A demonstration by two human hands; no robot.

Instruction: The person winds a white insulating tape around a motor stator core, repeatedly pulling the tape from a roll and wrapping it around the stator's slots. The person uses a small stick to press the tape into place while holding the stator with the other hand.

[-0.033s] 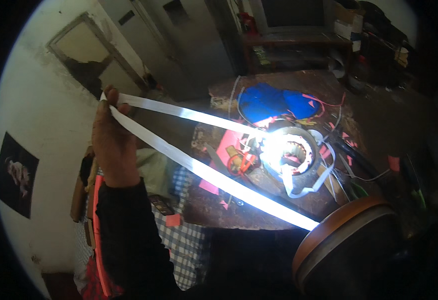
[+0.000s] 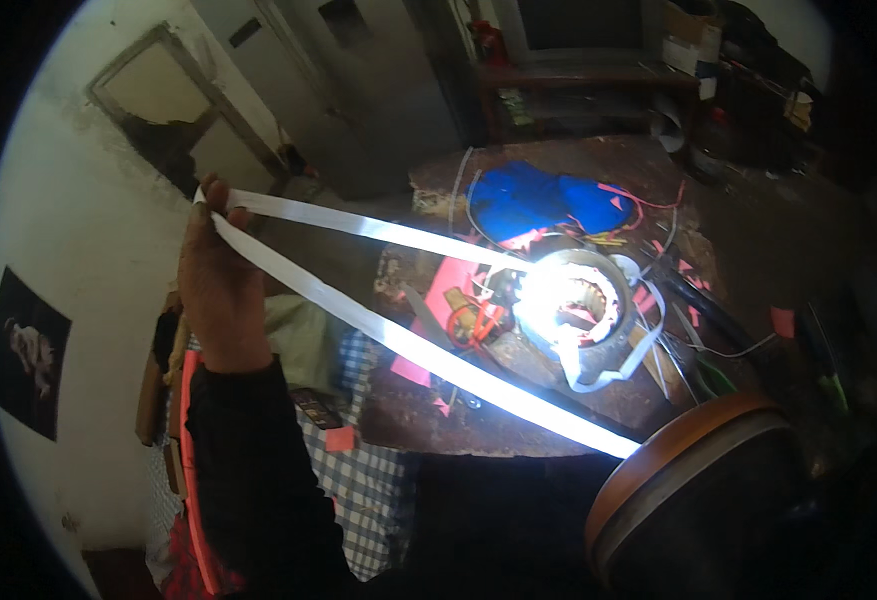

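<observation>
A long white cotton tape (image 2: pixel 343 308) is pinched in my left hand (image 2: pixel 220 295), raised at the left with the arm stretched out. The tape doubles back there. One strand runs to a ring-shaped motor stator (image 2: pixel 613 350) on the wooden table, the other passes out of sight behind a dark round object with an orange rim (image 2: pixel 686 430) close to the camera. Strong glare hides part of the stator's inner windings. Another loop of white tape (image 2: pixel 608 381) hangs on the stator's near right side. My right hand does not show.
Around the stator lie a blue cloth (image 2: pixel 528 200), red-handled scissors (image 2: pixel 473 325), pink paper scraps (image 2: pixel 411 368) and several loose wires. A checked cloth (image 2: pixel 358 500) and a phone-like dark object (image 2: pixel 320 409) are beside the table. A television (image 2: pixel 586 28) stands at the back.
The whole view has shifted slightly, so the table and my left hand appear a little further left and higher. The tape stays stretched from the same hand.
</observation>
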